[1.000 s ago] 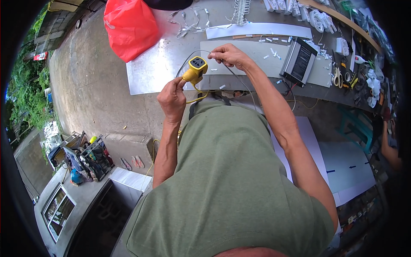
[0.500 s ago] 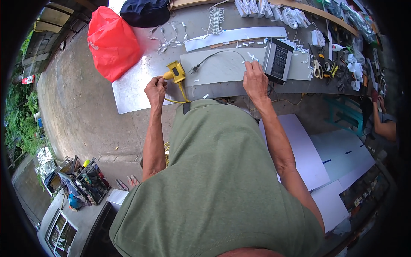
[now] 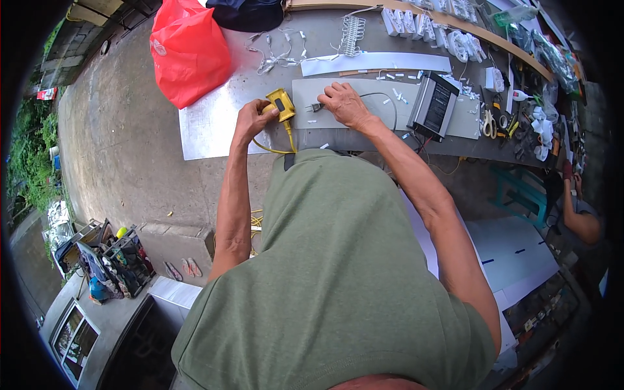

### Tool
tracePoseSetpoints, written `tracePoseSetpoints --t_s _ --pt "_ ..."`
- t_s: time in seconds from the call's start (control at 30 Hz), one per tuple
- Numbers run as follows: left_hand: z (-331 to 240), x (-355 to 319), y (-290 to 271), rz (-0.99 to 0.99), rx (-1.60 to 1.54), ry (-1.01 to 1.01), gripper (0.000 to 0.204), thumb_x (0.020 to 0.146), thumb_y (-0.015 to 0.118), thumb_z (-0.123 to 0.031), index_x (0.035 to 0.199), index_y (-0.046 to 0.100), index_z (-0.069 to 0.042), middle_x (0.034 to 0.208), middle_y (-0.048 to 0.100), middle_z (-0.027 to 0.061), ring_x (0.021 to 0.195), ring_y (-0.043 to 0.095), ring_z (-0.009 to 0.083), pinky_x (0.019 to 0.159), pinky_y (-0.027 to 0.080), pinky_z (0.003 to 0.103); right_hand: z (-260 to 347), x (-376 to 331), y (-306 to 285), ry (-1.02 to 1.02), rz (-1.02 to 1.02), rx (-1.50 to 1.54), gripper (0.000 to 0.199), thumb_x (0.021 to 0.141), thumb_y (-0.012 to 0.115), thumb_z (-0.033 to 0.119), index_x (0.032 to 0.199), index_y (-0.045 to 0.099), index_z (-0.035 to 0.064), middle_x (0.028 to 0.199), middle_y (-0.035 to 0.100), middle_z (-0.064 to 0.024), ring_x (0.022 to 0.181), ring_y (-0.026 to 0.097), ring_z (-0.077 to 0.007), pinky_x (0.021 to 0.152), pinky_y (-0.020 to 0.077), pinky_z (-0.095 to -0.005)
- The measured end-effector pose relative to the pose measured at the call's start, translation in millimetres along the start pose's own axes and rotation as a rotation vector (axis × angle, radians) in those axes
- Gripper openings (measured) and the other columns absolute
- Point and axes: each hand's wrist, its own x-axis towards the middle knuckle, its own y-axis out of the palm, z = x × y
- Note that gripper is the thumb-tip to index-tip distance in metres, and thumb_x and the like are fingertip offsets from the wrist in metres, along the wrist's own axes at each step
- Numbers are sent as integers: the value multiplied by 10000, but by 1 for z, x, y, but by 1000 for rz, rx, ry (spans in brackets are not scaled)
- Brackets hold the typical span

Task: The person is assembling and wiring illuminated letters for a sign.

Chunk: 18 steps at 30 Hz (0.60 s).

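Note:
A yellow outlet box (image 3: pixel 282 104) with a yellow cable sits at the left part of the metal table. My left hand (image 3: pixel 253 121) is closed on its left side, thumb along its lower edge. A two-pin plug (image 3: pixel 316 107) points left towards the box, with a short gap between them. My right hand (image 3: pixel 348 106) is closed around the cord end just behind the plug; the fingertips are partly hidden. From there the dark cord (image 3: pixel 390 104) curves right and down towards a black and silver power supply box (image 3: pixel 434 105), which lies on a grey panel (image 3: pixel 463 123).
A red plastic bag (image 3: pixel 190 55) and a dark cloth item (image 3: pixel 244 13) lie at the back left. Wired modules (image 3: pixel 279 49) and a white strip (image 3: pixel 377 63) are behind the panel. Scissors (image 3: pixel 489 125) and other tools crowd the right, where another person's arm (image 3: pixel 573 208) shows.
My right hand has moved left from beside the power supply to the plug. My left hand has moved up and right onto the outlet box. The whole view has shifted slightly.

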Motion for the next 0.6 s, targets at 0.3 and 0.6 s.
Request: tracePoseSetpoints --t_s 0.3,0.6 --pt "-13 -8 -14 210 -310 -66 504 832 801 -171 1252 649 61 1082 721 127 981 644 194 947 468 331 10 -3 -32 326 -76 569 196 948 624 186 1063 680 37 915 628 -139 863 639 -340 791 510 -426" --pt "-12 -18 -22 342 -593 -9 585 731 854 -91 1275 657 -7 1122 734 76 1042 660 166 1018 453 323 39 0 -67 343 -35 605 265 935 670 302 1020 724 57 865 656 -106 823 657 -291 763 519 -405"
